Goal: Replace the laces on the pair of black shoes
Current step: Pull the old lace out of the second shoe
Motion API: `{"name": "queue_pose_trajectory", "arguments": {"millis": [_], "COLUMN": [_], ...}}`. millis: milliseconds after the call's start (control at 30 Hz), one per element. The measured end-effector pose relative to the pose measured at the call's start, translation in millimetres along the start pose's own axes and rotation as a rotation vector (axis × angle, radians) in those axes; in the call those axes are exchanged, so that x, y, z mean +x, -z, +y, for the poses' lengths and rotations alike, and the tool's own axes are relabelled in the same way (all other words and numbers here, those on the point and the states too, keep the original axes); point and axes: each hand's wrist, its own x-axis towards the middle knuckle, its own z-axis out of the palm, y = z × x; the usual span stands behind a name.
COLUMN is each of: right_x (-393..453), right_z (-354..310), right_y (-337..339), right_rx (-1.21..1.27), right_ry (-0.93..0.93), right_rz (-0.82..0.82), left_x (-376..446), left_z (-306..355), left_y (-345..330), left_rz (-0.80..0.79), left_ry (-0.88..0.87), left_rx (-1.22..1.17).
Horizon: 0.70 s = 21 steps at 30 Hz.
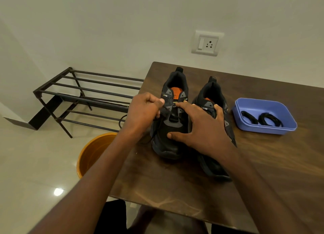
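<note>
I have both hands on the nearer-left of the two black shoes. My left hand has its fingers curled and pinching the old lace just where it leaves the upper eyelets. The loose rest of that lace trails down past my left wrist and loops off the edge of the worktop. My right hand lies spread and flat over the left shoe, thumb on the toe box, forefinger stretched up to the tongue beside my left fingertips, the outer fingers reaching onto the right shoe just next to it.

The lace looks like a thin, soft cord. I judge it is limp, light, and prone to snag in the eyelets instead of sliding freely, so it wants a tight pinch close to the eyelet and a pull along the hole's line. The shoe seems light with a padded, yielding upper and a stiffer sole. It will probably skid on the smooth wood when I tug, which is why pressing down on the toe makes sense. Holding by the sole or heel would be firmer than by the mesh.

Well off beyond my right fingers, the new laces lie coiled in a blue tray. Below my left forearm stands an orange bucket on the floor, with a metal rack further out.
</note>
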Motion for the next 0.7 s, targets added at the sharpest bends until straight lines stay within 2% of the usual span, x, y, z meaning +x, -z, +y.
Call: {"name": "queue_pose_trajectory", "arguments": {"millis": [67, 167, 233, 367, 400, 500, 600, 700], "right_x": [0, 4, 8, 13, 14, 13, 13, 14], "right_z": [-3, -12, -20, -33, -34, -33, -31, -25], "right_y": [-3, -9, -12, -14, -15, -20, -25, -30], "right_rx": [0.009, 0.01, -0.028, -0.092, -0.091, -0.059, -0.034, 0.0], "right_ry": [-0.013, -0.044, -0.064, -0.098, -0.106, -0.113, -0.099, -0.038], "right_rz": [0.061, 0.221, 0.256, 0.197, 0.2, 0.248, 0.299, 0.329], "left_x": [-3, -2, -2, -6, -3, 2, 3, 7], "left_z": [1, 8, 12, 20, 19, 17, 7, 4], "left_y": [5, 12, 15, 14, 13, 16, 15, 9], "left_rz": [0.012, 0.136, 0.156, 0.067, 0.0, -0.332, -0.531, -0.563], "left_ry": [-0.098, -0.174, -0.205, -0.269, -0.308, -0.453, -0.405, -0.375], "left_rx": [0.195, 0.75, 0.941, 0.959, 0.948, 0.76, 0.806, 0.786]}}
